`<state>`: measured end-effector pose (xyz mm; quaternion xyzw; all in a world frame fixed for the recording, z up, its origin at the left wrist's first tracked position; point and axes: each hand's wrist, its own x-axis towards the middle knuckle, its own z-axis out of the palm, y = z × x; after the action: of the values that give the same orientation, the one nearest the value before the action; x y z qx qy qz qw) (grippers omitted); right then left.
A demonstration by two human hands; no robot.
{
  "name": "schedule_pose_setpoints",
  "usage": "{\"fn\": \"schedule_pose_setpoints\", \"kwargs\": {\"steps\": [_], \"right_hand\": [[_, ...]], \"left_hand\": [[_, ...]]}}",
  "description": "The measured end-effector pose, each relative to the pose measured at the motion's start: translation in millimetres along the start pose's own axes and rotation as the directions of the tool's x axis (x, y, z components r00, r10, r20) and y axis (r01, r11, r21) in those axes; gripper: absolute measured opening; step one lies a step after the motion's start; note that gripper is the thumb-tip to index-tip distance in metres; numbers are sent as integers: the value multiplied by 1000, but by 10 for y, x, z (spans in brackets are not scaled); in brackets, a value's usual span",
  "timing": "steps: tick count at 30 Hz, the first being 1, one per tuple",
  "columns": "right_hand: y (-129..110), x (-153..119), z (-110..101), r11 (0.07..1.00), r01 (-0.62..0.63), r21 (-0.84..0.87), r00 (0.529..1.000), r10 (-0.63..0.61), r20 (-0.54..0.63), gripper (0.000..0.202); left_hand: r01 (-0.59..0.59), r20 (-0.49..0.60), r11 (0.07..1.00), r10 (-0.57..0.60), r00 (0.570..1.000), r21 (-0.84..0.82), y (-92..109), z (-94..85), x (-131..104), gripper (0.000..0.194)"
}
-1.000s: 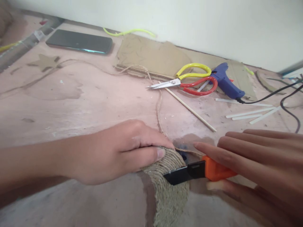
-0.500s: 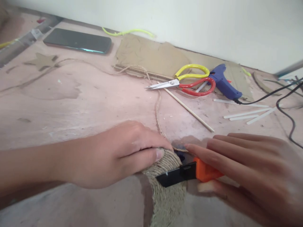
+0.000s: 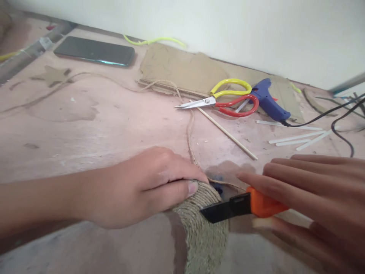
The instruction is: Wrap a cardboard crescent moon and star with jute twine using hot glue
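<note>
A curved piece wrapped in rows of twine (image 3: 205,228) lies at the bottom middle. My left hand (image 3: 154,186) pinches its upper end, thumb on top and the other fingers mostly hidden underneath. In my right hand (image 3: 310,194) is a utility knife (image 3: 265,203) with an orange handle and a dark blade, which points left over the wrapped piece. I cannot tell whether the blade touches the twine. A loose strand of twine (image 3: 189,140) runs from the wrapped end up across the table, and another stretch passes toward my right fingers.
Beyond my hands lie scissors (image 3: 209,101), a thin wooden stick (image 3: 228,133), a blue glue gun (image 3: 270,101) with its cord, several white glue sticks (image 3: 299,135) and cardboard (image 3: 182,66). A phone (image 3: 94,51) and a cardboard star (image 3: 53,76) are at the back left.
My right hand has moved to the right with the utility knife, drawing the blade back across the wrapped piece. The left hand keeps its grip in almost the same place.
</note>
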<state>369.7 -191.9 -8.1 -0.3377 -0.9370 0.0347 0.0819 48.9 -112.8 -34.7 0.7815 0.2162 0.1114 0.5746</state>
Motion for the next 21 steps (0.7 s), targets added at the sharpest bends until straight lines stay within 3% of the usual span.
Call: {"fn": "schedule_pose_setpoints", "kwargs": {"steps": [3, 6, 9, 15, 21], "right_hand": [[111, -64, -84, 994, -25, -106, 999, 22, -31, 31], [206, -30, -122, 981, -154, -115, 987, 148, -59, 20], [280, 48, -74, 957, -275, -95, 960, 269, -74, 29], [349, 131, 167, 881, -449, -147, 891, 454, -3, 41], [315, 141, 304, 854, -460, -243, 885, 464, -43, 32]], "left_hand": [[19, 88, 1000, -17, 996, -17, -15, -11, 5, 34], [13, 115, 999, -7, 993, -46, -22, -33, 17, 32], [4, 120, 999, 3, 993, -53, -34, -34, 11, 26], [-56, 23, 998, 55, 998, 39, -81, 62, -3, 24], [-41, 15, 996, 40, 999, 79, -81, 78, 5, 12]]}}
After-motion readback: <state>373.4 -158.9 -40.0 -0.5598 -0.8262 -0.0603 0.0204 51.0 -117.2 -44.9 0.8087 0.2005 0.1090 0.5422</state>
